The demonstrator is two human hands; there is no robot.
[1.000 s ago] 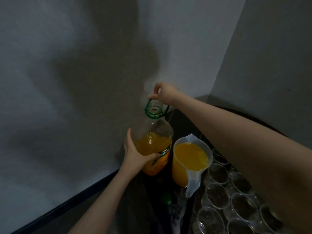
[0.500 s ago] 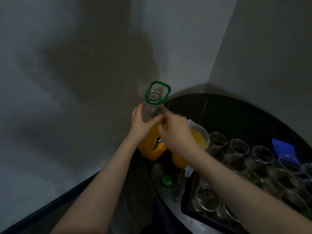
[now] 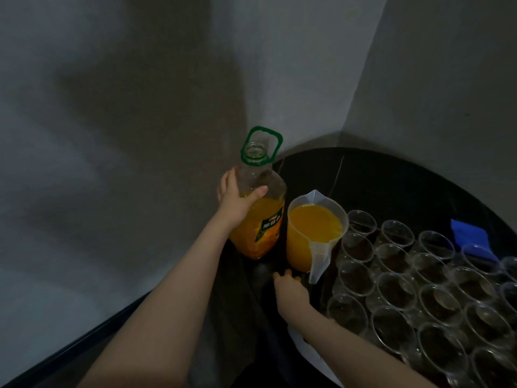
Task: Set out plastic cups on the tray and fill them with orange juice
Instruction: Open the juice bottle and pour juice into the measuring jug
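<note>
The person's left hand point(image 3: 237, 201) is gripping the upper shoulder of an orange juice bottle point(image 3: 258, 211), fingers and thumb wrapping round the clear part just above the juice line. The bottle is standing upright on the dark round table point(image 3: 391, 180) near the wall corner, its mouth uncapped and a green carry handle point(image 3: 263, 142) rising from the neck ring. Just beside it to the right, a clear measuring jug point(image 3: 314, 233) is sitting nearly full of orange juice, its handle pointing toward the person. Below the jug, the right hand point(image 3: 291, 292) is reaching down to the table surface with its fingers curling downward; whether it is holding anything, I cannot tell, as the spot beneath is dark. Further right, many empty clear plastic cups point(image 3: 391, 292) are standing packed in rows, rims touching. Beyond them, near the table's far right edge, a blue cloth point(image 3: 470, 236) is lying.
</note>
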